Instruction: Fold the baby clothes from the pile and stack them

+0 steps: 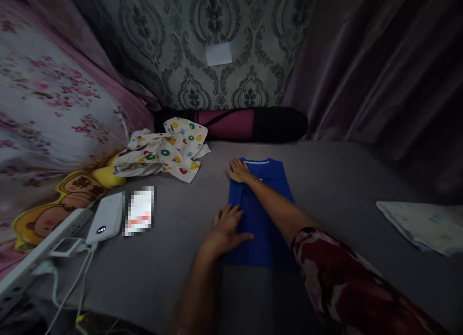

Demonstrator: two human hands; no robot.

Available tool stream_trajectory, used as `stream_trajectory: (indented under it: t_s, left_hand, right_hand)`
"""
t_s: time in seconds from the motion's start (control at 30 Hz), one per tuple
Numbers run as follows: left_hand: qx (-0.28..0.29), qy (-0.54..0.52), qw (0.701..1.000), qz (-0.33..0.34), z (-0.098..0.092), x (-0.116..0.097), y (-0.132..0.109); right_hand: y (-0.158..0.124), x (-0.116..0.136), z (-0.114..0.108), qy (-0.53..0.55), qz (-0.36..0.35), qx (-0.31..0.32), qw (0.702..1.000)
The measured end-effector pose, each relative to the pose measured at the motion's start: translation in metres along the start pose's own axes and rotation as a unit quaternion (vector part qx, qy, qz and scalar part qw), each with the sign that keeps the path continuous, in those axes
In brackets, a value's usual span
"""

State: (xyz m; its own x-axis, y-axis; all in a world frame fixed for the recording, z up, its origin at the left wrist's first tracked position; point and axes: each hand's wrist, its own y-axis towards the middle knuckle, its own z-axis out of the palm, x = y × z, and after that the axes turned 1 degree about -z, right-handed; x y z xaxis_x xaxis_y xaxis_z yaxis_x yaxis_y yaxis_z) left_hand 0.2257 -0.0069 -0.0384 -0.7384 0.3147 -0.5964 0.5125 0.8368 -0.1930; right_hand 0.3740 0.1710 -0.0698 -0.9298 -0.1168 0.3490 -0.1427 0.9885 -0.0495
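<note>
left hand (226,232) and right hand (238,171), splayed with no visible grip, apparently smooth the shirt (254,215) at frame centre; next calls for even pressure.

The shirt (263,219) is blue, the wallpaper (249,50) grey damask-patterned.

The right hand (239,172) and forearm (278,207), with the left hand (226,231) nearer, hide parts of the blue shirt (262,229) from me, and the patterned sleeve (336,272) slips out of sight at the near right. On the right the pale folded cloth (427,226) is cut short, while on the near left the power strip (21,274) and white cables (84,284) run beyond my view. I can't make out the blocky, blurred white-and-red item (139,212) beside the power bank (110,212), whose lit display is too small to read.
</note>
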Motion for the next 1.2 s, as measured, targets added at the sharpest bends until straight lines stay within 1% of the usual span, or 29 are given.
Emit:
stream_trajectory:
  t_s: [0.03,0.07,0.1,0.17,0.2,0.23,0.27,0.33,0.4,0.47,0.57,0.63,0.7,0.77,0.87,0.93,1.0,1.1,1.2]
  left_hand:
    - [-0.037,-0.026,0.999,-0.016,-0.001,-0.001,0.002]
    - [-0.086,-0.060,0.994,-0.039,-0.003,0.000,0.004]
    - [-0.144,-0.098,0.983,-0.065,-0.005,0.001,0.007]
    - [-0.259,-0.171,0.944,-0.110,-0.009,0.007,0.013]
    - [-0.305,-0.201,0.923,-0.124,-0.010,0.011,0.015]
    - [-0.340,-0.225,0.903,-0.132,-0.011,0.015,0.018]
    - [-0.363,-0.246,0.888,-0.135,-0.011,0.019,0.020]
    - [-0.381,-0.279,0.871,-0.134,-0.010,0.025,0.022]
    - [-0.379,-0.296,0.867,-0.132,-0.009,0.028,0.023]
    - [-0.374,-0.298,0.868,-0.131,-0.009,0.028,0.023]
    - [-0.369,-0.295,0.871,-0.136,-0.011,0.027,0.022]
    - [-0.372,-0.293,0.869,-0.146,-0.012,0.027,0.022]
    - [-0.385,-0.297,0.862,-0.145,-0.012,0.030,0.022]
    - [-0.409,-0.307,0.850,-0.129,-0.010,0.033,0.024]
    - [-0.443,-0.324,0.830,-0.100,-0.005,0.040,0.027]
    - [-0.455,-0.333,0.821,-0.088,-0.003,0.043,0.030]
    - [-0.460,-0.337,0.817,-0.085,-0.002,0.046,0.032]
    - [-0.466,-0.337,0.814,-0.083,-0.002,0.049,0.036]
    - [-0.467,-0.336,0.814,-0.085,-0.002,0.051,0.037]
  right_hand:
    - [-0.002,0.000,-0.004,0.009,0.000,0.009,1.000]
    - [-0.005,0.001,-0.007,0.014,-0.004,0.009,1.000]
    - [-0.010,0.002,-0.009,0.015,-0.010,0.003,1.000]
    - [-0.023,0.005,-0.006,0.003,-0.022,-0.013,1.000]
    - [-0.030,0.006,-0.001,-0.005,-0.024,-0.017,1.000]
    - [-0.037,0.008,0.004,-0.012,-0.022,-0.017,1.000]
    - [-0.043,0.008,0.009,-0.019,-0.017,-0.017,1.000]
    - [-0.050,0.009,0.019,-0.031,-0.008,-0.018,0.999]
    - [-0.051,0.007,0.023,-0.035,-0.005,-0.020,0.999]
    - [-0.048,0.005,0.022,-0.036,-0.005,-0.018,0.999]
    - [-0.048,0.007,0.015,-0.036,-0.002,0.001,0.999]
    - [-0.058,0.015,0.011,-0.042,-0.006,0.002,0.999]
    - [-0.075,0.027,0.013,-0.048,-0.029,-0.013,0.998]
    - [-0.097,0.041,0.019,-0.047,-0.055,-0.019,0.997]
    - [-0.123,0.055,0.031,-0.044,-0.055,-0.007,0.997]
    - [-0.130,0.058,0.037,-0.050,-0.047,-0.010,0.998]
    - [-0.130,0.057,0.038,-0.053,-0.047,-0.015,0.997]
    - [-0.128,0.057,0.035,-0.054,-0.049,-0.019,0.997]
    - [-0.140,0.063,0.027,-0.054,-0.053,-0.003,0.997]
